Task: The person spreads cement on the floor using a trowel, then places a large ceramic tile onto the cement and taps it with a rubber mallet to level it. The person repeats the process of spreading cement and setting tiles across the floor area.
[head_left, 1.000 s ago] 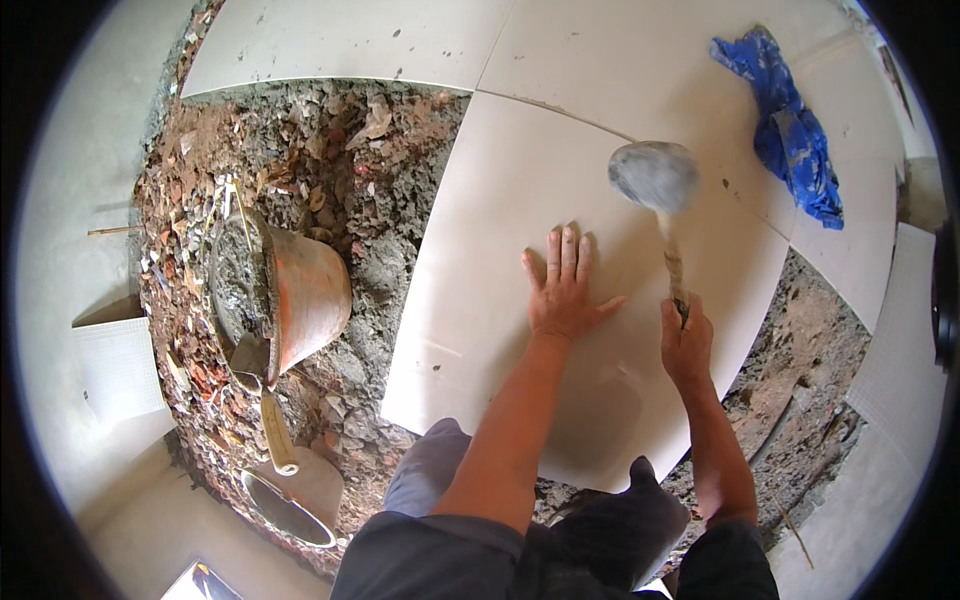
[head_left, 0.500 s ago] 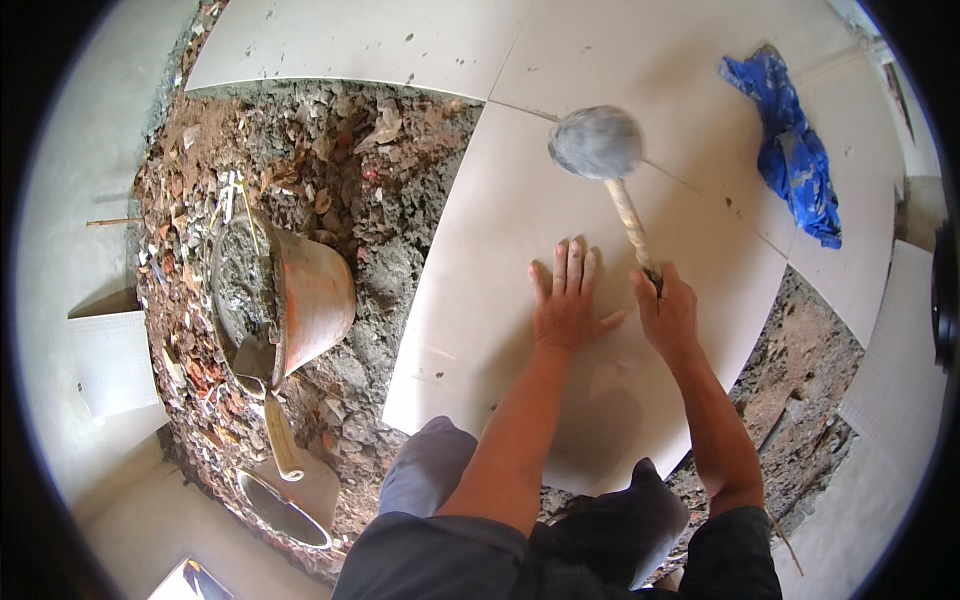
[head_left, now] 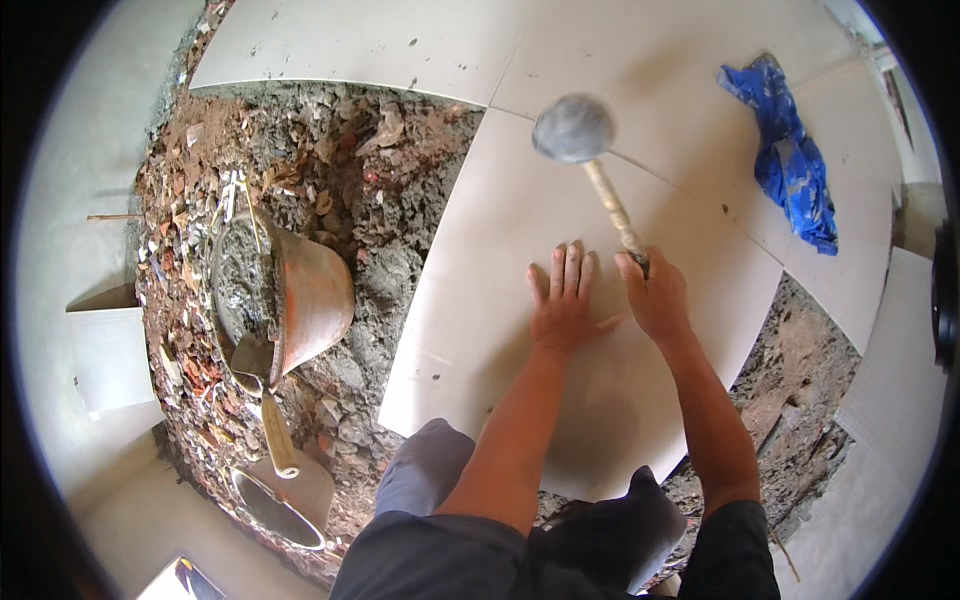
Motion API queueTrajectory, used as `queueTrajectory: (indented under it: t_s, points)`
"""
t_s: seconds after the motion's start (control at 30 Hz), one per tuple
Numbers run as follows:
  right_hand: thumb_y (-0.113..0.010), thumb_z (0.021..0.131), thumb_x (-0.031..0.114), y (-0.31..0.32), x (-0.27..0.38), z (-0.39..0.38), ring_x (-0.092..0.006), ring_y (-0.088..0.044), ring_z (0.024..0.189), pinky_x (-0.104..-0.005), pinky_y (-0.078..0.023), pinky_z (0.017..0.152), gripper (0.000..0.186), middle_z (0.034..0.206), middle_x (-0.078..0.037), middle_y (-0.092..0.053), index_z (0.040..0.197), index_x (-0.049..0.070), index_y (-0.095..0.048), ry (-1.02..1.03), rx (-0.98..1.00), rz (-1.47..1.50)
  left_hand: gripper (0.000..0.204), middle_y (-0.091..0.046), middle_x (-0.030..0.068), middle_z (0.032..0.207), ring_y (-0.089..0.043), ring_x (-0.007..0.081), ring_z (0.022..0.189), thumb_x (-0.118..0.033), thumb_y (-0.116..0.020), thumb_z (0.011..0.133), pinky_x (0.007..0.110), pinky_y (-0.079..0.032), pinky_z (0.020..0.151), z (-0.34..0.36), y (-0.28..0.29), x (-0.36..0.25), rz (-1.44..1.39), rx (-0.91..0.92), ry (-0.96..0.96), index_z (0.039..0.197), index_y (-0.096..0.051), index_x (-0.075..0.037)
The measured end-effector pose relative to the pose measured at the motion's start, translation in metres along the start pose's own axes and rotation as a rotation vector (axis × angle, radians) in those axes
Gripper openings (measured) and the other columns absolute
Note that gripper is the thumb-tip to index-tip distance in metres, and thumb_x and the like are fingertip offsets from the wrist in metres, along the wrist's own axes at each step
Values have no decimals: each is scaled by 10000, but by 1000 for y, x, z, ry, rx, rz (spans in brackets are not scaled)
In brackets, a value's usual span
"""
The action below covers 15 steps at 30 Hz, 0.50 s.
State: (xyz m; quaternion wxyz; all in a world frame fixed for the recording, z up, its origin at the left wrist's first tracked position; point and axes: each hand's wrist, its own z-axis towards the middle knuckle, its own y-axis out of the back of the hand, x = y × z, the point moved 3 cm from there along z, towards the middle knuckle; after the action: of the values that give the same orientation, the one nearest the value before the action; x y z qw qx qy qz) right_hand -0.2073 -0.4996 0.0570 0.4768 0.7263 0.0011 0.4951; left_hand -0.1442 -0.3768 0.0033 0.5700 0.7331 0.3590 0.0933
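My left hand [head_left: 562, 302] lies flat with fingers spread on a large pale floor tile [head_left: 450, 310]. To its right, my right hand [head_left: 655, 298] is wrapped round the lower end of a mallet [head_left: 573, 128]. The mallet has a big dark grey head, slightly blurred, and a light wooden handle. Its head is over the far part of the tile, near the seam with the neighbouring tiles; whether it touches the surface I cannot tell.
An orange bucket [head_left: 315, 295] of wet mortar leans on rubble [head_left: 340, 140] at left, with a trowel [head_left: 278, 435] at its rim. Another container [head_left: 290, 505] lies nearer me. A crumpled blue plastic bag [head_left: 790, 160] rests on the laid tiles at far right.
The mallet and my right hand have shifted a little left and away from me. My left hand stays pressed on the tile.
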Motion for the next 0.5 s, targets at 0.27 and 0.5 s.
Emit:
queueTrajectory:
  t_s: [0.27,0.5]
  points:
    - [-612,892,372,-1,-7,3,-381,-592,572,-454,-460,543,362,623,-171,-591,810,25,-545,-4,29,-65,1094,-97,99,1579,-35,282,1462,-769,-524,711,634,-67,1117,-1,-4,1,14,42,12,1500,-174,-98]
    - [-596,902,386,2,-3,10,-387,-590,583,-462,-458,549,373,620,-170,-593,800,32,-544,10,38,-174,1087,-101,107,1576,-28,281,1461,-783,-509,713,626,-51,1121,-2,-5,0,13,33,-1,1490,-202,-89]
